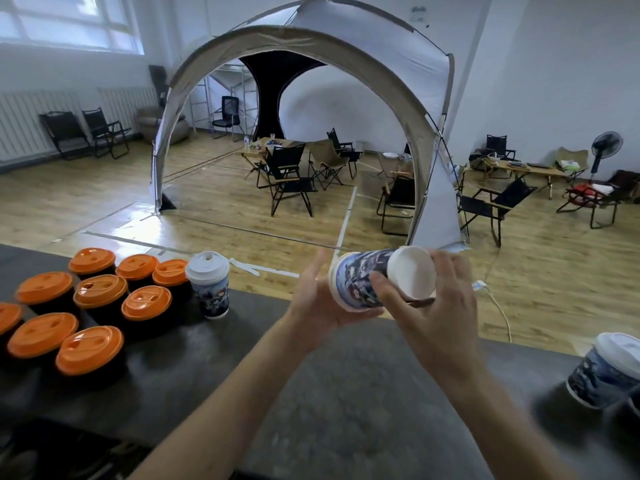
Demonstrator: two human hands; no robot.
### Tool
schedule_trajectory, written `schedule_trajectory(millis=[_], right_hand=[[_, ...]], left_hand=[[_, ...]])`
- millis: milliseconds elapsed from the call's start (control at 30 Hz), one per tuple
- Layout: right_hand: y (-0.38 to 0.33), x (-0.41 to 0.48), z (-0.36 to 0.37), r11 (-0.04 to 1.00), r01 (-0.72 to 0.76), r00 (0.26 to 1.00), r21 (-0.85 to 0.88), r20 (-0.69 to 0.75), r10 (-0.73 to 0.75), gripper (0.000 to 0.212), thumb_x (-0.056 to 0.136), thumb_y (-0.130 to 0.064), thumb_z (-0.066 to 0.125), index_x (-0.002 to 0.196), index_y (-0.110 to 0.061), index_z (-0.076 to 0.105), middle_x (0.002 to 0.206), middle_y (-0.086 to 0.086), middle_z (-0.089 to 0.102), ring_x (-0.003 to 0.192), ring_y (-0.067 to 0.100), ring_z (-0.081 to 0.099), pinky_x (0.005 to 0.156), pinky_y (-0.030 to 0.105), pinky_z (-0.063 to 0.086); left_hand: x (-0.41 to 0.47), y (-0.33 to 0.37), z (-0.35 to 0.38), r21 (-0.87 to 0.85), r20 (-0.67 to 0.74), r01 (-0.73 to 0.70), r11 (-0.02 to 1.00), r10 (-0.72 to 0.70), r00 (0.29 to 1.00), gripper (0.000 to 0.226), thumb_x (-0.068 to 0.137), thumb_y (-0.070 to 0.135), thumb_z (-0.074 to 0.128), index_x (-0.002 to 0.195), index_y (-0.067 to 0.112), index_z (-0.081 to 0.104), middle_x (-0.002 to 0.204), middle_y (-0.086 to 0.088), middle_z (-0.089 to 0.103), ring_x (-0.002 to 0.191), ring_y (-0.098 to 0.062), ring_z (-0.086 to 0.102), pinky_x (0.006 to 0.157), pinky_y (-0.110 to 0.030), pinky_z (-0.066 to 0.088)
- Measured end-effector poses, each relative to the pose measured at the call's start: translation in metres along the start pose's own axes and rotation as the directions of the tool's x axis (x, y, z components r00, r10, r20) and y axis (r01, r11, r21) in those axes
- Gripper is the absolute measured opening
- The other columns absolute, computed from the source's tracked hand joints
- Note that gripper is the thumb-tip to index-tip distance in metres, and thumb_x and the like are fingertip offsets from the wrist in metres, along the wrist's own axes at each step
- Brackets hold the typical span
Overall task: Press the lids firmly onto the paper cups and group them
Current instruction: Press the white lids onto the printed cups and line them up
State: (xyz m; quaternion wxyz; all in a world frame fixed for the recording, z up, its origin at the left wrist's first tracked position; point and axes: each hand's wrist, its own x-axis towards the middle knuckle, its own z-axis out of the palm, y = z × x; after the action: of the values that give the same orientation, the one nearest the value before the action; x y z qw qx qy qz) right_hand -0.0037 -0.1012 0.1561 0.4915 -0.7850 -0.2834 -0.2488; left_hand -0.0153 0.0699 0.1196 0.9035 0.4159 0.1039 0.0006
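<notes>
A printed paper cup [360, 282] lies sideways in the air above the dark counter [346, 393], held between both hands. Its white base faces me and its white lid end points left. My left hand [313, 301] cups the lid end, palm against the lid and fingers curled under the cup. My right hand [436, 306] grips the base end, thumb across the printed wall and fingers behind. A second printed cup with a white lid [209, 285] stands upright on the counter, to the left. A third one [606, 372] stands at the right edge.
Several black cups with orange lids [100, 296] stand grouped on the counter's left side, right beside the upright white-lidded cup. The counter's far edge runs just beyond my hands; past it are a wooden floor, a tent and folding chairs.
</notes>
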Motion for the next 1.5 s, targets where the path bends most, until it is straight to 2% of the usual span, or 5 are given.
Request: schedule_trajectory(millis=[567,767,900,1067,1500], right_hand=[[-0.02,-0.001,0.066,0.991,0.127,0.968,0.041,0.211,-0.133,0.055,0.079,-0.061,0.069,0.116,-0.025,0.049,0.096,-0.013,0.059,0.08,0.014,0.06,0.065,0.033,0.049],[0.025,-0.044,0.088,0.974,-0.118,0.871,0.193,0.49,0.009,0.057,0.073,-0.045,0.083,0.114,-0.032,0.045,0.108,-0.02,0.06,0.098,-0.013,0.059,0.076,0.002,0.042],[0.046,-0.078,0.148,0.956,-0.257,0.686,0.14,0.724,0.078,0.054,0.078,-0.025,0.089,0.113,-0.033,0.048,0.114,-0.015,0.065,0.104,-0.015,0.057,0.082,0.004,0.043],[0.03,-0.093,0.237,0.942,-0.285,0.577,0.179,0.817,0.019,0.054,0.083,-0.016,0.084,0.126,-0.027,0.053,0.122,-0.013,0.063,0.11,-0.011,0.059,0.085,0.004,0.044],[0.014,-0.102,0.294,0.949,-0.292,0.45,0.122,0.892,0.024,0.069,0.093,-0.016,0.07,0.153,-0.016,0.037,0.148,-0.002,0.051,0.136,0.014,0.05,0.111,0.024,0.041]], left_hand=[[-0.029,-0.023,-0.045,-0.409,-0.238,-0.189,0.892,0.096,0.967,0.049,0.101,0.044,0.044,0.13,0.01,0.065,0.119,-0.017,0.073,0.106,-0.033,0.072,0.069,-0.041,0.063],[-0.058,-0.003,-0.096,0.268,-0.276,-0.402,0.876,0.469,0.839,0.075,0.077,0.045,0.086,0.136,0.009,0.058,0.127,-0.02,0.068,0.108,-0.023,0.072,0.084,-0.034,0.059],[-0.077,0.0,-0.145,0.865,-0.098,-0.33,0.377,0.774,0.626,0.072,0.068,0.034,0.095,0.129,0.03,0.057,0.131,0.005,0.058,0.121,-0.014,0.06,0.095,-0.03,0.054],[-0.088,0.005,-0.188,0.989,-0.02,-0.118,0.092,0.861,0.508,0.077,0.07,0.028,0.094,0.135,0.026,0.052,0.138,0.008,0.049,0.132,-0.005,0.045,0.11,-0.021,0.04],[-0.077,0.022,-0.254,0.996,-0.088,0.063,0.066,0.879,0.469,0.082,0.077,0.021,0.089,0.144,0.025,0.041,0.15,-0.002,0.035,0.14,-0.015,0.034,0.111,-0.035,0.04]])
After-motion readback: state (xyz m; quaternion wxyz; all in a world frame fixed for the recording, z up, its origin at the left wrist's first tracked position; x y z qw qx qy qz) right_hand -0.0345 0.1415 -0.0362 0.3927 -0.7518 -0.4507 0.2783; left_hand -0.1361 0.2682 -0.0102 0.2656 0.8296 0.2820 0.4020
